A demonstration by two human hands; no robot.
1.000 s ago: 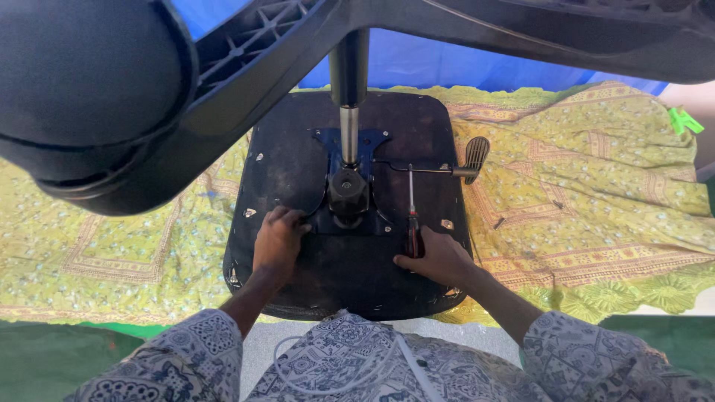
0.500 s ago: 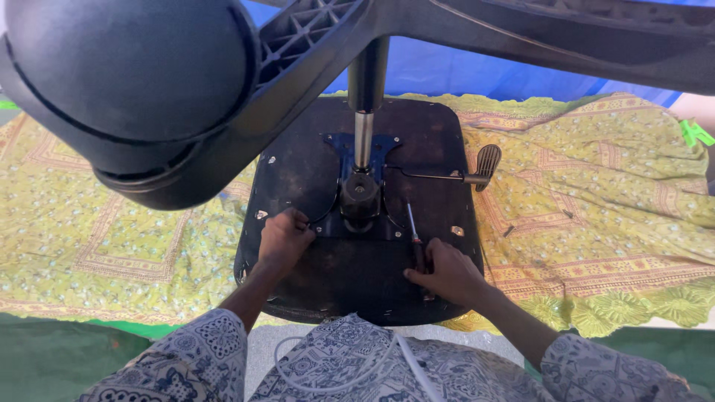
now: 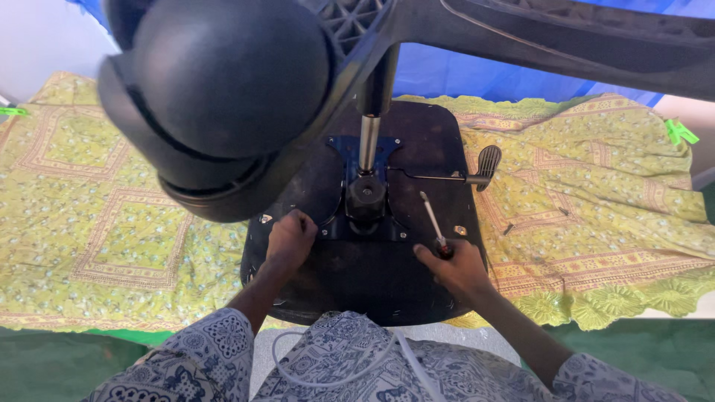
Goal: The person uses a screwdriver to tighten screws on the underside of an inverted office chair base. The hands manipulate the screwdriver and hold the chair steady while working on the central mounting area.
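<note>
An office chair lies upside down, its black seat underside facing up on a yellow patterned cloth. A black mechanism plate with a metal gas column sits at the seat's middle, and a lever with a paddle end sticks out to the right. My left hand rests with curled fingers on the seat by the plate's left corner. My right hand grips a screwdriver, its shaft pointing up and away from me.
The chair's wheeled base looms close to the camera; a large black caster and base arms cover the upper view. A blue sheet hangs behind. Small screws lie on the cloth at right. Green floor shows in front.
The caster and base have slid right across the view as my head moved. My right hand lifted the screwdriver's shaft off the plate, tilting it up. My left hand stayed by the plate.
</note>
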